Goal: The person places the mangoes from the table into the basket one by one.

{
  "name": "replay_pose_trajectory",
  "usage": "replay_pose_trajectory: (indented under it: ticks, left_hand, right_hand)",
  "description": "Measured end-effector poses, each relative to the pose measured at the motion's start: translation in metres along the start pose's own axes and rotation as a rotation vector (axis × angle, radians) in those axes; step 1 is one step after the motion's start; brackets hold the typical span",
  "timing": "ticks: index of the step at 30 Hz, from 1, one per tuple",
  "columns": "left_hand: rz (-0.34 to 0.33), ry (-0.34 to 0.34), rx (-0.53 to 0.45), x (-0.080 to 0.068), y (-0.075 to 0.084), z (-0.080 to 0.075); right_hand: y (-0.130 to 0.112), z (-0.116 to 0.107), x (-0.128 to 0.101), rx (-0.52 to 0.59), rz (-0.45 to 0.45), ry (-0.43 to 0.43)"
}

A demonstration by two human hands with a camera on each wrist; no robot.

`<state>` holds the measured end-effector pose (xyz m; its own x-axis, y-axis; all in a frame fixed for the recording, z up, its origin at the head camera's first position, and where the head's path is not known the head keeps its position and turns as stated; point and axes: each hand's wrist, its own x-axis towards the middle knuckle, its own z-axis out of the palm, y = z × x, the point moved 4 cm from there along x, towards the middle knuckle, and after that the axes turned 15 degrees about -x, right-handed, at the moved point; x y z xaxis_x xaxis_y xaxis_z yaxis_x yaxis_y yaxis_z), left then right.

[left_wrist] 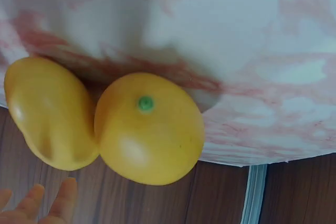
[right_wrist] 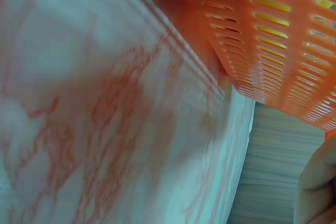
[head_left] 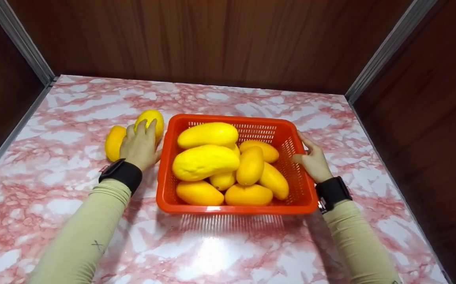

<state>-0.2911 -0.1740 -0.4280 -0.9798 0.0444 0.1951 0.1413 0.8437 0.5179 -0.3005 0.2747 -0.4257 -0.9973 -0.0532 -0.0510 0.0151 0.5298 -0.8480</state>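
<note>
An orange plastic basket (head_left: 299, 185) holds several yellow mangoes (head_left: 206, 161) at the middle of the marble table. Two more mangoes lie on the table left of it, a yellow one (head_left: 151, 117) and an orange-yellow one (head_left: 114, 142). My left hand (head_left: 143, 136) reaches over them with straight fingers. In the left wrist view both mangoes (left_wrist: 149, 129) (left_wrist: 50, 111) lie touching, and my fingertips (left_wrist: 62, 203) hover apart from them. My right hand (head_left: 306, 152) grips the basket's right rim, thumb on the inner side. The right wrist view shows the basket's slotted wall (right_wrist: 278, 40) and a finger (right_wrist: 315, 182).
The pink-veined marble tabletop (head_left: 228, 252) is boxed in by dark wood panels at the back (head_left: 212, 39) and both sides, with metal strips (head_left: 22, 43) in the corners. Bare table lies in front of the basket and behind it.
</note>
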Motion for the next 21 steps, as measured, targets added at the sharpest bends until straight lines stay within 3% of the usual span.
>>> replay_pose_trajectory:
  ticks: [11,21]
  left_hand:
    - [-0.072,-0.059,0.026,0.001,-0.01,0.018]
    - [-0.036,0.022,0.013,0.005,-0.012,0.017]
  right_hand:
    - [0.0,0.0,0.0,0.005,0.008,0.014]
    - [0.001,0.0,0.0,-0.004,0.003,0.012]
